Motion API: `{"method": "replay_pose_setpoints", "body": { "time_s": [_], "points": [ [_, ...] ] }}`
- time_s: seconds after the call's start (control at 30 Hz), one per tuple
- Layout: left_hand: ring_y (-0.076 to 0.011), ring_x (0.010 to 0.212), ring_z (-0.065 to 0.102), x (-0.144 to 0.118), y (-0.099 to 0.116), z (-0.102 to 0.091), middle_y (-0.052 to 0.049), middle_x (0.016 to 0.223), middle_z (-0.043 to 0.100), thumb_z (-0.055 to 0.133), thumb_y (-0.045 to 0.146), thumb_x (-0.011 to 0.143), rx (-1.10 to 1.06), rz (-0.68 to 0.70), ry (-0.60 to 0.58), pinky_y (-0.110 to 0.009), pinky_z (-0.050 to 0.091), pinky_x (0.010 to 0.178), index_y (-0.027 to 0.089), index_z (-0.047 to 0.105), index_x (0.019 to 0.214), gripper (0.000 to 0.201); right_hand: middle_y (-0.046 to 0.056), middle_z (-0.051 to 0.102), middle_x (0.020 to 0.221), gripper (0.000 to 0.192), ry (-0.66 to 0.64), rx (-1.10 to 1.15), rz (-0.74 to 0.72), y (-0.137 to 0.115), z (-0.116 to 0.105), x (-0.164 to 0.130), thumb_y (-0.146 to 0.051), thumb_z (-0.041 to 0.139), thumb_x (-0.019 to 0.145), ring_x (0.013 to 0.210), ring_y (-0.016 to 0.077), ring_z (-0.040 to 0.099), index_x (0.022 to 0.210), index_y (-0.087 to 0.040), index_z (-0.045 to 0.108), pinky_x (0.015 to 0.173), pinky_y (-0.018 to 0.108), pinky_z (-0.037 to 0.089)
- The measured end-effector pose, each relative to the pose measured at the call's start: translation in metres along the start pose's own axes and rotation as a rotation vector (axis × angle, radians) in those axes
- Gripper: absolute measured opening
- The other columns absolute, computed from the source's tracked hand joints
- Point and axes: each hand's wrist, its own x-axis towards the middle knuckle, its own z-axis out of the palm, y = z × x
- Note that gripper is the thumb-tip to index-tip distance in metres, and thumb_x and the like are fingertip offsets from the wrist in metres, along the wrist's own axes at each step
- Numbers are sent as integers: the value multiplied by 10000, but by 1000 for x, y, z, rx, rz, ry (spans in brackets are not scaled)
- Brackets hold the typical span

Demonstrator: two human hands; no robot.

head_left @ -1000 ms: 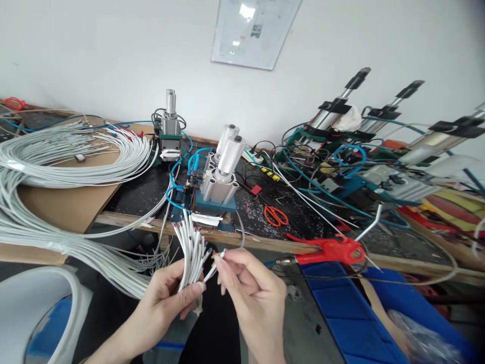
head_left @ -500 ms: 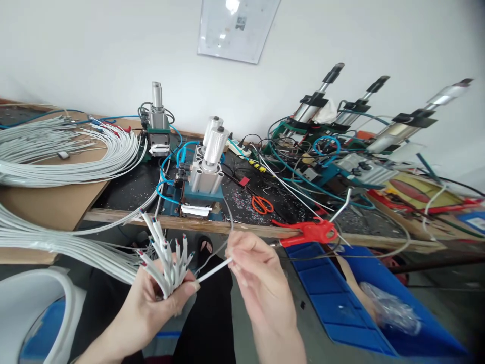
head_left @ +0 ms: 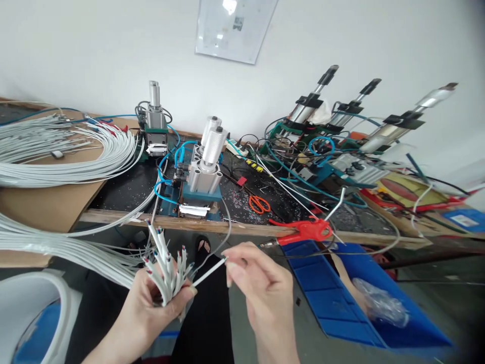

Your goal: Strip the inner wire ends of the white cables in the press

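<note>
**Desk:** What do we see in the hands?

**Photographer:** We see the left hand [head_left: 151, 298] clenched round a fanned bunch of thin white sheathed cables with stripped coloured ends [head_left: 166, 270], tips up and splayed, which we judge keeps each end easy to pick out. The right hand [head_left: 257, 283] pinches a single white cable end [head_left: 210, 270] between thumb and forefinger, drawn out sideways from the bunch. Both sit low in front of the bench, just off its wooden front edge [head_left: 235, 228].

**Desk:** And where do the cables run?

**Photographer:** We follow them left into long white looped cable bundles [head_left: 68, 156] resting on a brown cardboard sheet [head_left: 49, 205].

**Desk:** The bench itself?

**Photographer:** We find a dark, scrap-speckled top crowded with gear: a small silver pneumatic press on a teal base with blue air hoses [head_left: 200, 172] straight ahead, a second one [head_left: 153, 126] behind it, orange-handled scissors [head_left: 259, 203], a red-handled plier-like tool [head_left: 303, 231] at the edge, and tall silver cylinder machines [head_left: 341, 116] amid tangled wiring to the right.

**Desk:** The room?

**Photographer:** We note a plain white wall with a glazed notice [head_left: 235, 28], and a blue plastic bin [head_left: 341, 298] below the bench.
</note>
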Motion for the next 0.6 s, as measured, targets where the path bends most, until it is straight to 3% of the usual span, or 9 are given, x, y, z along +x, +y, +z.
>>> {"method": "replay_pose_setpoints", "body": {
  "time_s": [0.2,0.37,0.5,0.6],
  "points": [
    [-119,548,467,0,-5,0,7,578,566,838,338,721,22,43,-8,-222,401,518,167,648,632,271,-4,637,686,143,-77,-116,97,-17,-1,1,-264,790,877,632,139,555,745,-233,742,573,272,427],
    [-105,537,442,-1,-9,-3,18,587,531,839,377,748,23,0,-67,-226,358,528,165,622,645,320,4,640,685,166,-203,-213,46,-30,-13,8,-238,755,901,651,148,562,738,-219,731,615,295,423],
    [-101,548,401,-2,-2,-6,23,587,474,807,501,803,7,8,-159,-227,319,525,156,628,647,419,-4,620,642,177,-269,-6,182,-27,-16,16,-258,800,852,589,131,534,690,-211,745,546,274,388],
    [-76,519,349,0,4,-9,31,609,465,800,592,796,-25,-66,-216,-216,268,492,143,663,706,477,-20,602,619,172,-209,177,241,-18,-9,19,-275,828,819,541,117,502,683,-218,740,507,259,370]
  ]
}}
